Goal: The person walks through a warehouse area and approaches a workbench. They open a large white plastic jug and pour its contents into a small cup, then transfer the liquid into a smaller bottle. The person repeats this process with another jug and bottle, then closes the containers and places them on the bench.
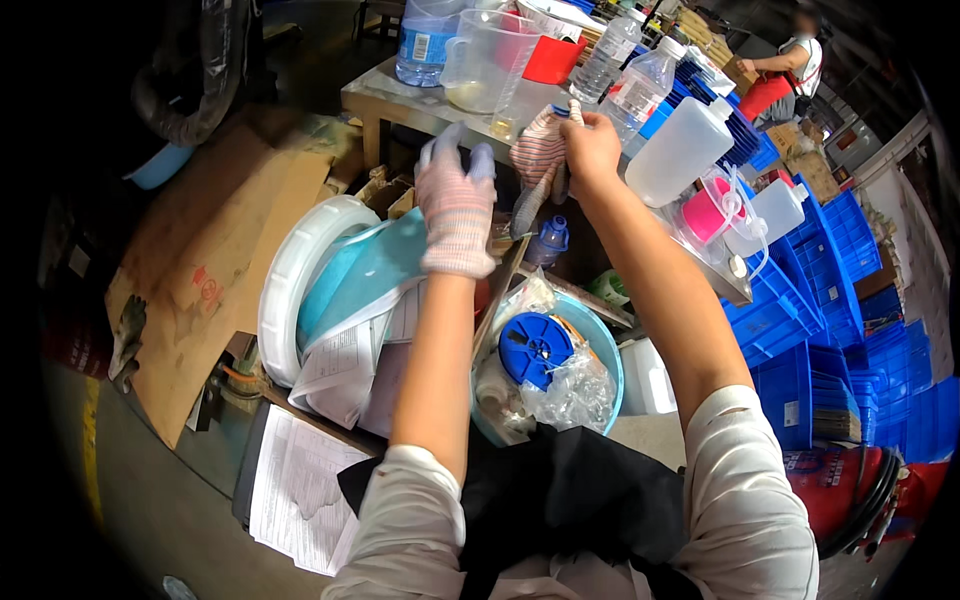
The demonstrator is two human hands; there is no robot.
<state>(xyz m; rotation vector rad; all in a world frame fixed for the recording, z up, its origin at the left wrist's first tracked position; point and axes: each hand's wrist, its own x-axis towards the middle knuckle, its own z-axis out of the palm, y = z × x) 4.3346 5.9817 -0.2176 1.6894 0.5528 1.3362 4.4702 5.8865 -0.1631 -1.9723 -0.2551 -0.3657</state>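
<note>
We see the left hand [455,200] wearing a striped knitted glove [458,235] with grey fingertips, its fingers extended and loosely parted, grasping nothing. It is raised just beside the near edge of the table [405,110], below the clear measuring jug [490,72]. Our right hand [592,150] is bare and closed, pinching a second striped glove [538,148] near its cuff between thumb and curled fingers. That glove hangs in front of the table's edge, to the right of our gloved hand and apart from it, its grey fingers dangling above a blue bottle top [549,238]. Beneath our forearms sits a light-blue tub [617,375] holding a blue reel [535,350] and crumpled clear plastic [575,393].
</note>
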